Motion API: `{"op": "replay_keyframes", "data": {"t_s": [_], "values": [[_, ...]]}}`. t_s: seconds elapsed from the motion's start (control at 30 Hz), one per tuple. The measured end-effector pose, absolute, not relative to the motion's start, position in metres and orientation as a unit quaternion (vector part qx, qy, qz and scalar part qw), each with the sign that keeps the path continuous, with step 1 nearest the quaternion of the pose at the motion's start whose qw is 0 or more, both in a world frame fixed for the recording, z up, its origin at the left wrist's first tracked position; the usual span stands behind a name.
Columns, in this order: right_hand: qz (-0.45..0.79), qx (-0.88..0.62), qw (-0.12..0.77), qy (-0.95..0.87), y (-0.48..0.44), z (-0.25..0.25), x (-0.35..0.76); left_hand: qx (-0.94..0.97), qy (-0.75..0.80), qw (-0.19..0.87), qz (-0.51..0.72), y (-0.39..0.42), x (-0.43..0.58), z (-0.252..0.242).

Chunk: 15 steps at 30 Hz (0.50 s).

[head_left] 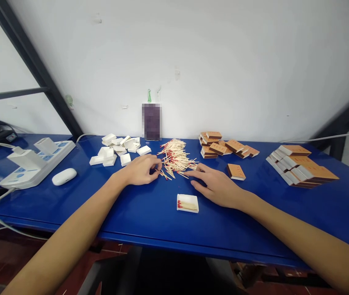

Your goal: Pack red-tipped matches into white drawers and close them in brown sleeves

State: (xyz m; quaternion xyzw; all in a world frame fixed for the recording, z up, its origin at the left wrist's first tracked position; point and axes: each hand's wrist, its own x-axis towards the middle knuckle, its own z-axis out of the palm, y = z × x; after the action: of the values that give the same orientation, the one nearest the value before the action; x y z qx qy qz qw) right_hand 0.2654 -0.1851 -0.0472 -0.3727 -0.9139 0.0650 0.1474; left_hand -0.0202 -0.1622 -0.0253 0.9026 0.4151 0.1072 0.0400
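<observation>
A heap of loose red-tipped matches point(177, 155) lies on the blue table between my two hands. At the heap's left edge my left hand point(142, 169) is closed, its thumb and forefinger pinched at a match; part of the grip is hidden. My right hand point(217, 185) is on the heap's right side, fingers apart, the forefinger stretched out to touch a match at the near edge. In front of the heap, nearer to me, sits a white matchbox tray point(187, 197) with several matches lying side by side, red heads to the left.
Empty white trays point(108, 155) are piled at the left. Orange matchbox sleeves point(219, 148) lie heaped behind my right hand, with a single box point(236, 171) nearer. Stacked matchboxes point(303, 166) stand far right. A power strip point(39, 164) and white earbud case point(64, 176) are left.
</observation>
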Motion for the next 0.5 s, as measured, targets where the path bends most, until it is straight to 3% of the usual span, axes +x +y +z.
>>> {"op": "replay_keyframes", "data": {"t_s": [0.5], "values": [[0.068,-0.288,0.21,-0.932,-0.184,-0.047,0.265,0.904,0.408,0.063,0.113,-0.166,-0.014,-0.026]]}}
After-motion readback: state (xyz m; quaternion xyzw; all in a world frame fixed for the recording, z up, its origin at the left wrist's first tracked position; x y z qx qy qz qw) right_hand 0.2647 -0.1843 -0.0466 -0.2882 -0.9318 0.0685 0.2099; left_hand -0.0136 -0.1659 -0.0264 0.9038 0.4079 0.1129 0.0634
